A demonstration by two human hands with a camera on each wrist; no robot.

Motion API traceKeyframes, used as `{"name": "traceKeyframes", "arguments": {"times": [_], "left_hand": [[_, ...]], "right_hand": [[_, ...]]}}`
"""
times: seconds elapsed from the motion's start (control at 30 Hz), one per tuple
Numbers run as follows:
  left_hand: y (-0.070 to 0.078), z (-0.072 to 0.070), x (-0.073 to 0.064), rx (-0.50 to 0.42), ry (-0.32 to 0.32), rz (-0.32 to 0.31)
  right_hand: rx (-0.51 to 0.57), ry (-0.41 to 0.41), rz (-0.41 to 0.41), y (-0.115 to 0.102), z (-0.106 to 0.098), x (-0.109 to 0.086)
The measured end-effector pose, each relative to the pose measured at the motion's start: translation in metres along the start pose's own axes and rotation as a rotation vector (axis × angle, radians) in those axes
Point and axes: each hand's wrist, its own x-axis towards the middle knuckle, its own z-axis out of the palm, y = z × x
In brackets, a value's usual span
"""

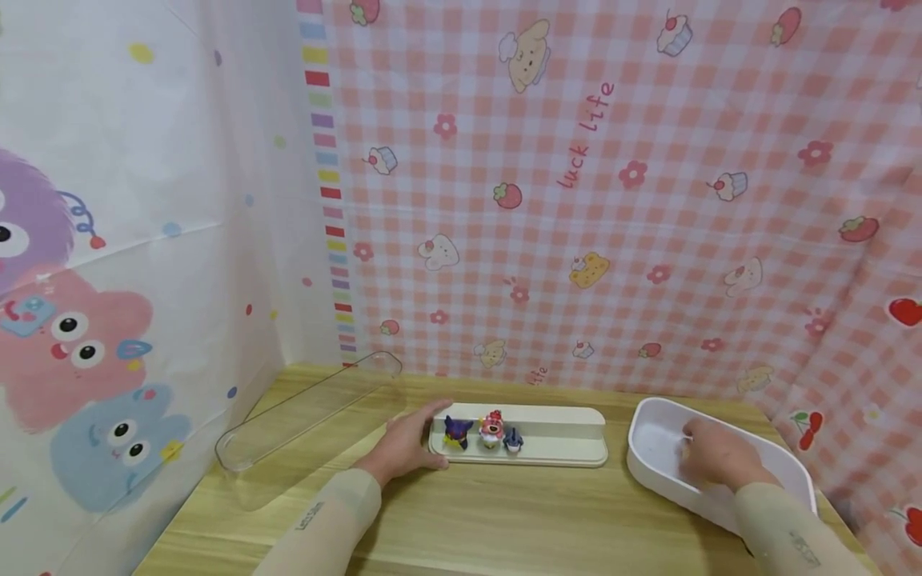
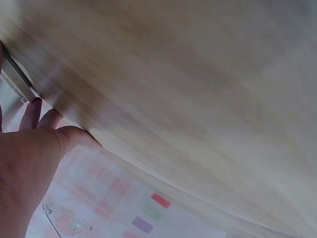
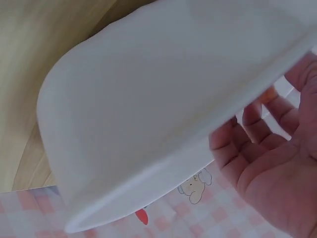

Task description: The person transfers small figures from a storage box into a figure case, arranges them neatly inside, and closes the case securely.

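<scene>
A cream stepped display base (image 1: 562, 444) lies on the table. On its left half stand a dark purple pointed-eared figurine (image 1: 457, 433), a pink and red one (image 1: 492, 430) and a small blue one (image 1: 514, 441). My left hand (image 1: 403, 442) grips the base's left end, thumb at the front edge, fingers behind. In the left wrist view its fingers touch the base's edge. My right hand (image 1: 720, 454) reaches into a white bin (image 1: 651, 472). Its fingers curl below the rim around a small orange thing (image 3: 269, 94), mostly hidden by them.
A clear plastic cover (image 1: 310, 416) lies slanted on the table at the left. Patterned cloths hang behind the table and at both sides, the pink checked cloth (image 1: 475, 240) close behind its back edge. The bin stands near the table's right edge.
</scene>
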Motion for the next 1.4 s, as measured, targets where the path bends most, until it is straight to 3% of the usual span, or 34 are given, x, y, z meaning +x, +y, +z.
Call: {"name": "traceKeyframes", "arguments": {"times": [0.17,0.37,0.5,0.6,0.8,0.9,1.03,1.13,1.4], "left_hand": [[-0.001,-0.001,0.001,0.004,0.006,0.007],[-0.002,0.001,0.001,0.010,-0.001,0.002],[-0.002,0.003,0.001,0.004,-0.002,0.000],[-0.002,0.003,0.002,0.001,-0.002,-0.001],[-0.005,0.003,0.003,-0.002,0.002,0.001],[-0.006,0.003,0.002,-0.002,0.004,-0.003],[-0.006,0.003,0.002,-0.001,0.005,-0.003],[-0.005,0.003,0.002,0.000,0.002,-0.003],[-0.005,0.004,0.003,0.005,0.002,0.000]], "right_hand": [[-0.028,0.069,-0.124,0.002,0.002,0.002],[-0.036,0.060,-0.089,0.003,0.014,0.006],[0.019,0.077,-0.111,0.008,0.017,0.007],[0.153,0.070,-0.143,0.014,0.012,0.005],[0.679,-0.085,-0.067,0.025,0.001,-0.005],[0.776,-0.103,-0.052,0.028,0.002,-0.008],[0.799,-0.112,-0.054,0.027,0.007,-0.009],[0.746,-0.081,-0.087,0.022,0.012,-0.007],[0.424,0.181,-0.163,0.010,0.022,0.004]]}}
